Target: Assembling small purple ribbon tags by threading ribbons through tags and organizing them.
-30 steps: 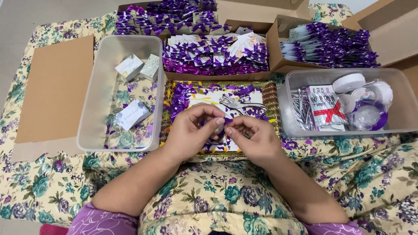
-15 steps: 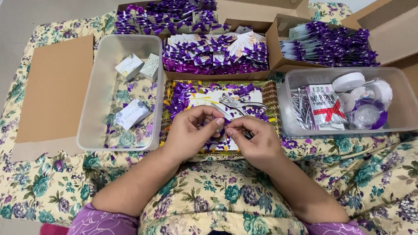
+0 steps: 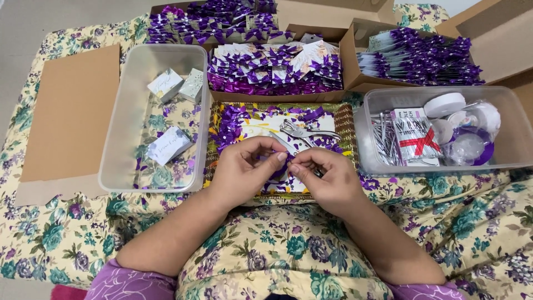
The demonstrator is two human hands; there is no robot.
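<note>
Over the near edge of the gold tray [image 3: 211,145], the left hand [image 3: 244,169] and right hand [image 3: 327,180] meet fingertip to fingertip, pinching a small purple ribbon piece [image 3: 276,165] between thumbs and forefingers. Metal pliers [image 3: 302,132] lie on the tray just beyond.

Taking the gold-rimmed tray [image 3: 347,119] at the middle as the landmark: just left of it stands a clear plastic tub [image 3: 111,166] holding three small boxes, two pale grey-white ones [image 3: 165,84] at its far end and one white, lying flat, [image 3: 169,145] nearer. Just right of the tray a second clear tub [image 3: 513,158] holds a flat white packet with a red cross band [image 3: 416,138] beside a bundle of silvery wire ties. Beyond the tray, open cardboard boxes [image 3: 355,50] are filled with rows of white cards tied with purple bows [image 3: 272,69]. Far left of the tray lies a flat brown cardboard sheet [image 3: 69,114].
</note>
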